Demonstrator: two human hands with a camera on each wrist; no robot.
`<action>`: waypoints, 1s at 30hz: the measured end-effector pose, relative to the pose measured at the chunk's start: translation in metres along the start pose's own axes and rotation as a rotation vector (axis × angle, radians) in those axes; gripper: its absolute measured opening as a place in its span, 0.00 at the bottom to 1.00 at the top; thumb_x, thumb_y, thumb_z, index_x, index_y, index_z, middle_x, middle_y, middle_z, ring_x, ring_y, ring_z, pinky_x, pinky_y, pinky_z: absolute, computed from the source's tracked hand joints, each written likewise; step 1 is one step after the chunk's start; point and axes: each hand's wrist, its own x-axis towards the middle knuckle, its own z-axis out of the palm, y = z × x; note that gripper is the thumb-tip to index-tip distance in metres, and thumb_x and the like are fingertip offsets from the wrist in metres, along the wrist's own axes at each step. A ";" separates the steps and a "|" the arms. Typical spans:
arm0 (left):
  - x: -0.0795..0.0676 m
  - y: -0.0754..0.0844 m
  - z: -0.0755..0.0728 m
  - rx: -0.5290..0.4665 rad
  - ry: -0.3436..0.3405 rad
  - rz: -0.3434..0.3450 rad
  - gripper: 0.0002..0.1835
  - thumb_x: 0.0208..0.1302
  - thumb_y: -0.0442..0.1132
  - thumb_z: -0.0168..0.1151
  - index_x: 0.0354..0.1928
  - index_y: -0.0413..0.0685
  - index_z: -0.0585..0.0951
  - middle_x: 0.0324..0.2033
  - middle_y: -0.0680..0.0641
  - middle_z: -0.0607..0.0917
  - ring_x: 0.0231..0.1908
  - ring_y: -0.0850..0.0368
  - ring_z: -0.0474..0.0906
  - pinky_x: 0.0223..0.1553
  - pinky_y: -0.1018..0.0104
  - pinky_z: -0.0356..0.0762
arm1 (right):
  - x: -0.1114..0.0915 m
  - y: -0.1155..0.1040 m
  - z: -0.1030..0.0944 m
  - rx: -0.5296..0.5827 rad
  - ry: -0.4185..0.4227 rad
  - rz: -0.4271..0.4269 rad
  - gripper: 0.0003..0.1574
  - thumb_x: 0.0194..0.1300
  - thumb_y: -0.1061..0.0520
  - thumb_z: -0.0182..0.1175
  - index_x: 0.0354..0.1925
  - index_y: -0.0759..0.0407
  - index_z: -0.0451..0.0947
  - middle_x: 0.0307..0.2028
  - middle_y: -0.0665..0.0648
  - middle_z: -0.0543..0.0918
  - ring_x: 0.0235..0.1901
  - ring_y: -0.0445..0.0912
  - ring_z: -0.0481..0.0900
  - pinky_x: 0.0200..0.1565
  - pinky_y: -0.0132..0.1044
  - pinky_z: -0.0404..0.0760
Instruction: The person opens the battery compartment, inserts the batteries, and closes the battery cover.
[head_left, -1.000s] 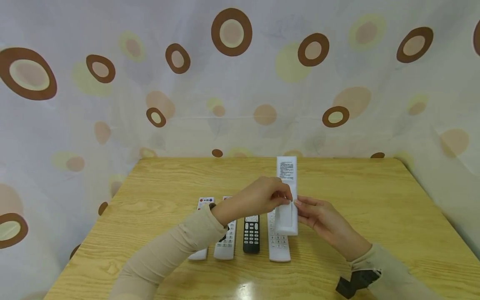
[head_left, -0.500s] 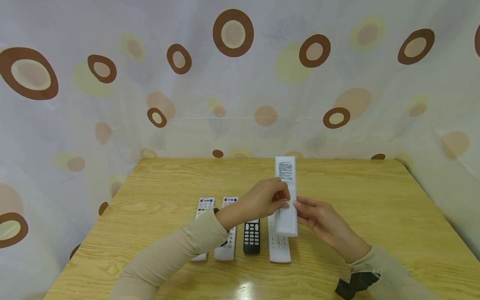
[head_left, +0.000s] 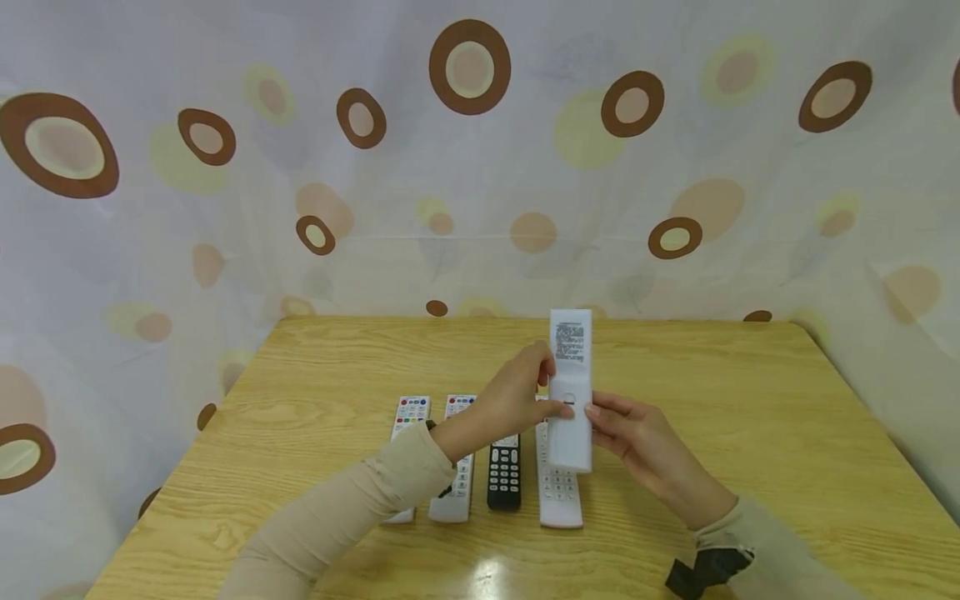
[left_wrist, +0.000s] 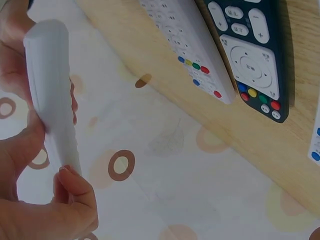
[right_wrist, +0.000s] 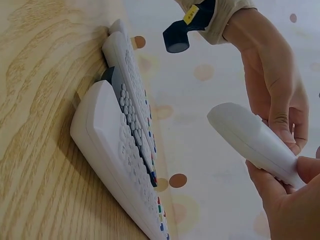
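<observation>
In the head view a white remote control (head_left: 570, 442) is held up, back side facing me, printed text on its upper half and a small round mark lower down. My left hand (head_left: 517, 392) pinches it from the left: its thumb lies on the back near the mark and its curled fingers are at the left edge. From the right, my right hand (head_left: 637, 437) grips the lower half, thumb on the edge and fingers behind. The left wrist view shows the remote side-on between both hands. In the right wrist view its rounded end (right_wrist: 235, 122) points away from the right hand (right_wrist: 290, 205).
Below on the wooden table (head_left: 420, 350) lie more remotes in a row, buttons up: two white ones (head_left: 452, 504) (head_left: 408, 410) partly behind the left forearm, a black remote (head_left: 504, 492), and a white remote (head_left: 560, 510) partly covered by the held one. A patterned cloth (head_left: 480, 175) hangs behind.
My left fingers have moved left from the middle of the remote's back to its left edge, uncovering the round mark. The thumb stays on the back; the right hand keeps its grip.
</observation>
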 end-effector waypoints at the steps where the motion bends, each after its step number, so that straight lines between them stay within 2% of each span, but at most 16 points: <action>1: -0.001 0.000 0.002 0.006 0.019 -0.003 0.24 0.51 0.39 0.76 0.40 0.42 0.68 0.33 0.46 0.72 0.33 0.57 0.68 0.32 0.73 0.67 | 0.000 0.000 0.000 0.003 0.003 -0.001 0.17 0.70 0.66 0.53 0.56 0.64 0.75 0.44 0.51 0.83 0.45 0.42 0.82 0.50 0.34 0.81; 4: -0.006 0.002 0.007 0.017 0.078 0.003 0.24 0.53 0.39 0.74 0.44 0.41 0.69 0.36 0.44 0.72 0.34 0.56 0.68 0.34 0.74 0.69 | 0.000 -0.003 0.000 0.017 0.015 0.004 0.14 0.70 0.66 0.53 0.51 0.59 0.78 0.44 0.50 0.83 0.45 0.42 0.82 0.50 0.34 0.81; 9: -0.015 0.007 0.017 -0.011 0.117 -0.025 0.24 0.60 0.35 0.68 0.55 0.36 0.69 0.44 0.41 0.70 0.37 0.52 0.71 0.34 0.76 0.72 | 0.002 -0.007 0.002 0.003 0.053 0.009 0.24 0.70 0.65 0.54 0.62 0.72 0.67 0.44 0.50 0.83 0.45 0.41 0.82 0.50 0.33 0.81; 11: -0.017 0.010 0.019 -0.042 0.110 -0.059 0.26 0.62 0.35 0.65 0.59 0.35 0.68 0.46 0.40 0.69 0.40 0.50 0.72 0.35 0.76 0.73 | 0.003 -0.008 0.003 -0.010 0.077 0.005 0.24 0.70 0.64 0.55 0.61 0.72 0.68 0.43 0.50 0.83 0.44 0.41 0.82 0.50 0.33 0.81; 15: -0.019 0.014 0.022 -0.128 0.083 -0.128 0.31 0.65 0.35 0.63 0.66 0.32 0.63 0.50 0.38 0.67 0.47 0.48 0.73 0.40 0.75 0.77 | 0.007 -0.008 0.007 -0.041 0.133 -0.005 0.12 0.68 0.63 0.58 0.49 0.59 0.80 0.41 0.48 0.84 0.42 0.40 0.83 0.48 0.33 0.82; 18: -0.018 0.016 0.024 -0.158 0.070 -0.167 0.35 0.65 0.37 0.63 0.68 0.31 0.61 0.49 0.38 0.67 0.47 0.50 0.71 0.40 0.74 0.77 | 0.009 -0.009 0.010 -0.060 0.165 -0.018 0.08 0.67 0.64 0.59 0.43 0.54 0.82 0.40 0.46 0.84 0.40 0.40 0.83 0.47 0.33 0.82; 22: -0.015 0.016 0.025 -0.140 0.070 -0.203 0.36 0.64 0.38 0.64 0.69 0.31 0.60 0.50 0.37 0.68 0.44 0.52 0.69 0.37 0.72 0.77 | 0.012 -0.008 0.015 -0.089 0.189 -0.047 0.11 0.66 0.65 0.60 0.48 0.62 0.80 0.38 0.45 0.84 0.39 0.39 0.83 0.47 0.33 0.82; 25: -0.013 0.014 0.026 -0.155 0.063 -0.229 0.36 0.65 0.37 0.63 0.69 0.30 0.59 0.52 0.35 0.68 0.45 0.50 0.70 0.39 0.70 0.79 | 0.015 -0.006 0.017 -0.125 0.197 -0.065 0.20 0.67 0.64 0.59 0.55 0.73 0.74 0.40 0.45 0.84 0.40 0.38 0.83 0.48 0.34 0.82; 27: -0.011 0.012 0.027 -0.210 0.049 -0.253 0.35 0.66 0.37 0.62 0.69 0.31 0.59 0.53 0.34 0.68 0.47 0.48 0.72 0.41 0.67 0.80 | 0.016 -0.004 0.018 -0.147 0.204 -0.068 0.25 0.67 0.63 0.59 0.58 0.78 0.70 0.41 0.45 0.84 0.41 0.38 0.83 0.49 0.35 0.81; 30: -0.008 0.008 0.027 -0.381 0.028 -0.316 0.33 0.67 0.36 0.60 0.70 0.33 0.60 0.55 0.36 0.69 0.52 0.45 0.73 0.47 0.60 0.81 | 0.016 -0.003 0.016 -0.174 0.203 -0.067 0.29 0.69 0.62 0.58 0.60 0.80 0.65 0.42 0.44 0.84 0.43 0.37 0.83 0.51 0.36 0.80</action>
